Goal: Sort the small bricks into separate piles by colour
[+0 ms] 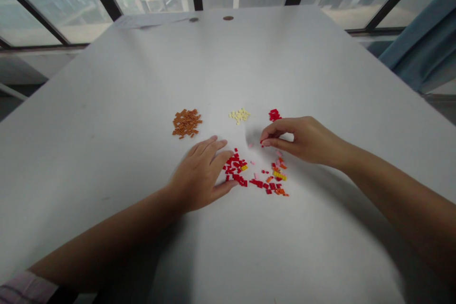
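Small red bricks (235, 165) lie scattered in front of me, a few yellow, orange and pink ones among them. My left hand (199, 173) rests at their left edge, fingers apart, thumb and fingertips beside or touching the red pieces. My right hand (299, 140) hovers to the right, its thumb and forefinger pinched on a tiny red brick (262, 143). Just beyond that hand sits a small red pile (274, 114), partly covered by the knuckles. A mixed strip of orange, pink and yellow bricks (279, 175) lies below the right hand.
A pile of brown bricks (187, 123) stands at the left, and a pale yellow pile (239, 115) in the middle. The white table (221, 71) reaches to the windows, with two round dark spots (228, 18) near its far edge. A blue curtain (423, 42) hangs at the right.
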The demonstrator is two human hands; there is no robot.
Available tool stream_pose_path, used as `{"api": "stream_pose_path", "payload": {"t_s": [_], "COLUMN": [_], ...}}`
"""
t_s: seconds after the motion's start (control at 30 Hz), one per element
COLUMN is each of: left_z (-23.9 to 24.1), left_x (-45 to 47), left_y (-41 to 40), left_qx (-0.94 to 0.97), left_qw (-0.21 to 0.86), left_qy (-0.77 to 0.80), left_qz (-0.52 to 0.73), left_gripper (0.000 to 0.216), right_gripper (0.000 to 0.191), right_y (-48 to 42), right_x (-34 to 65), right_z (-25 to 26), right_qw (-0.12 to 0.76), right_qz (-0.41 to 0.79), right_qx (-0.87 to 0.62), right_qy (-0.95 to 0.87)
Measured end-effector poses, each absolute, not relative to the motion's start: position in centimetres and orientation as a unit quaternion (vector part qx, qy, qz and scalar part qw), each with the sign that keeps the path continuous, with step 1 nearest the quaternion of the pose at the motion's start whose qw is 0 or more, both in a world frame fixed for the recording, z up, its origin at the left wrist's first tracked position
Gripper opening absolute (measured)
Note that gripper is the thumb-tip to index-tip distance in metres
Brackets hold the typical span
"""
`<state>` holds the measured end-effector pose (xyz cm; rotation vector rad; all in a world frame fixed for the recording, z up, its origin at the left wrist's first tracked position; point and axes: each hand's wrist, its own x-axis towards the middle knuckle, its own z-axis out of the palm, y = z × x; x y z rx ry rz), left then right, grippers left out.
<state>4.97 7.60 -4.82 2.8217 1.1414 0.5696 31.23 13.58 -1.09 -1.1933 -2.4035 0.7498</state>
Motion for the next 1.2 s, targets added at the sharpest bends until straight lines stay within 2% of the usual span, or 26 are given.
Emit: {"api": "stream_pose_path", "payload": {"t_s": [0.1, 0.33, 0.5, 1.0, 1.1, 1.2], "left_z": [-4.9, -4.9, -5.0, -5.1, -5.1, -5.0], "left_x": [4.9, 4.9, 4.9, 4.7, 4.7, 4.8], "left_y": [7.7, 7.7, 7.6, 7.3, 7.4, 7.5], "left_qx": [0.91, 0.912, 0.912, 0.911, 0.912, 0.912], "left_qw": [0.025, 0.015, 0.012, 0.011, 0.012, 0.012], "left_qy": [0.371, 0.364, 0.363, 0.369, 0.366, 0.367], "left_qz": [0.183, 0.186, 0.189, 0.185, 0.185, 0.184], "left_gripper": [0.045, 0.046, 0.045, 0.046, 0.046, 0.046], "right_gripper": [0.015, 0.016, 0.019, 0.022, 0.02, 0.015], "right_y": [14.0, 16.2, 16.8, 15.8, 14.9, 14.0], "right_x": [31.7, 34.6, 35.1, 34.0, 33.0, 31.9], "right_z": [-1.0, -2.3, -3.8, -3.2, -2.5, -1.9], "right_qw": [0.176, 0.174, 0.184, 0.268, 0.241, 0.177], "right_qz": [0.233, 0.052, 0.003, -0.002, 0.065, 0.153], "right_qx": [-0.45, -0.519, -0.516, -0.502, -0.467, -0.401], "right_qy": [-0.844, -0.835, -0.837, -0.822, -0.848, -0.885]}}
